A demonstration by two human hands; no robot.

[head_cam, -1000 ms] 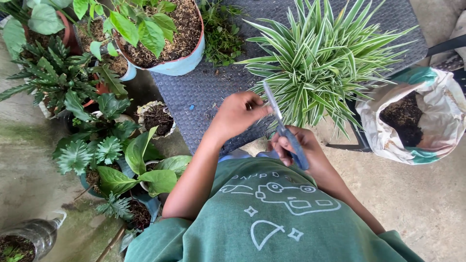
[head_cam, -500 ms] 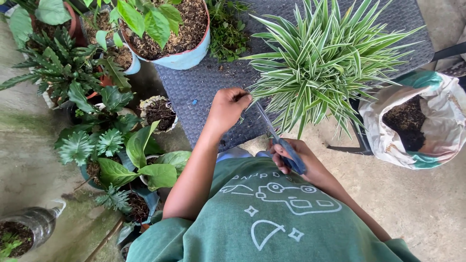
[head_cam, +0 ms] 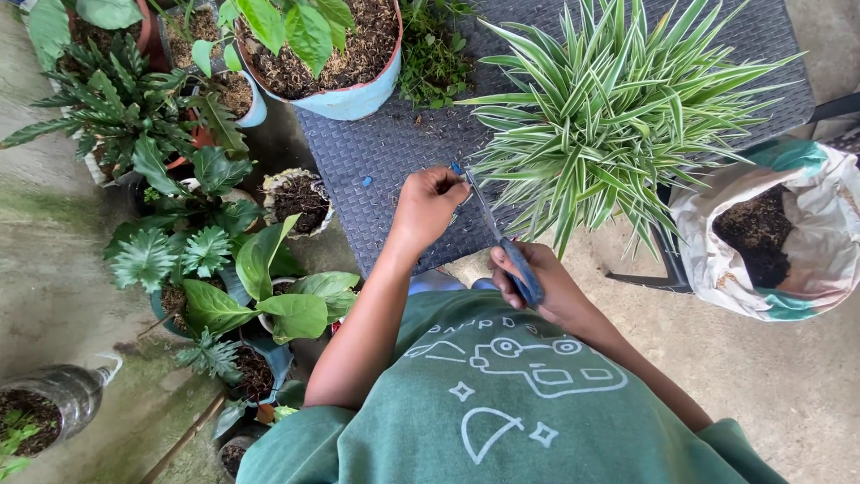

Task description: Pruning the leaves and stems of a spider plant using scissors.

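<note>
My right hand (head_cam: 537, 282) grips the blue handles of a pair of scissors (head_cam: 503, 240), whose blades point up-left toward the left edge of a striped green-and-white spider plant (head_cam: 618, 108). My left hand (head_cam: 428, 204) is closed, pinching a thin leaf tip right beside the scissor tips. The plant sits on a dark woven tabletop (head_cam: 376, 161).
A blue pot (head_cam: 345, 94) with broad-leaved plant stands at the table's far left. Several potted plants (head_cam: 179, 242) crowd the ground at left. An open sack of soil (head_cam: 770, 233) sits at right. A cut plastic bottle planter (head_cam: 54, 408) lies at bottom left.
The scissors have tilted and moved left, toward the plant's lower left edge. My left hand stayed beside the blades. The view shifted slightly.
</note>
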